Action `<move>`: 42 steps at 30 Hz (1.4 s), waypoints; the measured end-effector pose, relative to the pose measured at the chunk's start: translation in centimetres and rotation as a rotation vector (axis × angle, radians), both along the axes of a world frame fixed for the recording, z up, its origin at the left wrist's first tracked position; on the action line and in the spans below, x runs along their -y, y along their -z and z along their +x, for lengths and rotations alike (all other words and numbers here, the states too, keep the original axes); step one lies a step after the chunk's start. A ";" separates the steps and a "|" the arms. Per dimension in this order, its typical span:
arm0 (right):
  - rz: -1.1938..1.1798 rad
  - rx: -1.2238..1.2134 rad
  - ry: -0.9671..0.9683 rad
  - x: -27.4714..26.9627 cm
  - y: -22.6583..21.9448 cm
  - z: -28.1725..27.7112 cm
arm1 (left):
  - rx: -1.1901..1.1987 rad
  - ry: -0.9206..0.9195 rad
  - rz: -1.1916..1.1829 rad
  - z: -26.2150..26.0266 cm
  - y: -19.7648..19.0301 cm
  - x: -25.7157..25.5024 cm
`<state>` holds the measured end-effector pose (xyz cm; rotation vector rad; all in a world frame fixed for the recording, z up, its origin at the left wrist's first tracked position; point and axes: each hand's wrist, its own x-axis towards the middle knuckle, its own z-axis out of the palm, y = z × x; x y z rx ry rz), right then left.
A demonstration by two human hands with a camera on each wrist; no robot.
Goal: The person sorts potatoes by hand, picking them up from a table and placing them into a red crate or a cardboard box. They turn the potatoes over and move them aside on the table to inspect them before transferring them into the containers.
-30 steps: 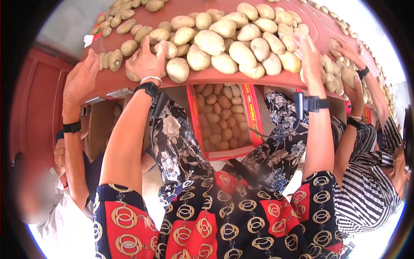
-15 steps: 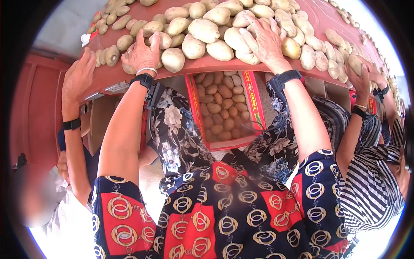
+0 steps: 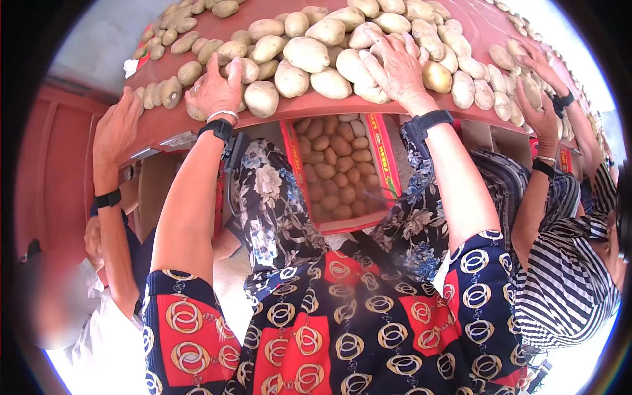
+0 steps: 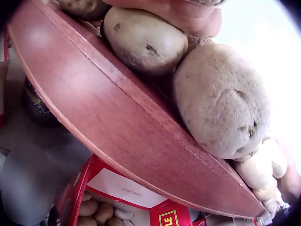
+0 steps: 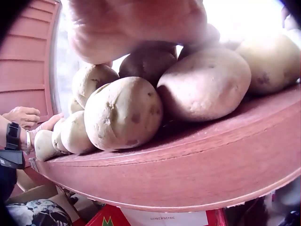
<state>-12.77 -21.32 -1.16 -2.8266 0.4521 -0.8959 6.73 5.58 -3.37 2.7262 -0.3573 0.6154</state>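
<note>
Head: spread hands apparently touch potatoes.

So we've got a big reddish table up front, some red panelling off to our left (door or wall, can't tell), a pale greyish backdrop beside it, light flooring below, and seriously blown-out white glare around the edges.
</note>
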 end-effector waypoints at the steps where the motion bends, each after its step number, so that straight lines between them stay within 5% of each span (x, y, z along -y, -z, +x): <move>1: -0.018 -0.010 0.017 0.0 -0.1 -0.1 | -0.004 -0.005 0.009 -0.2 -0.1 0.1; 42: 0.119 -0.098 0.008 -0.4 -0.8 -0.5 | -0.007 0.025 -0.014 -1.9 -1.6 0.5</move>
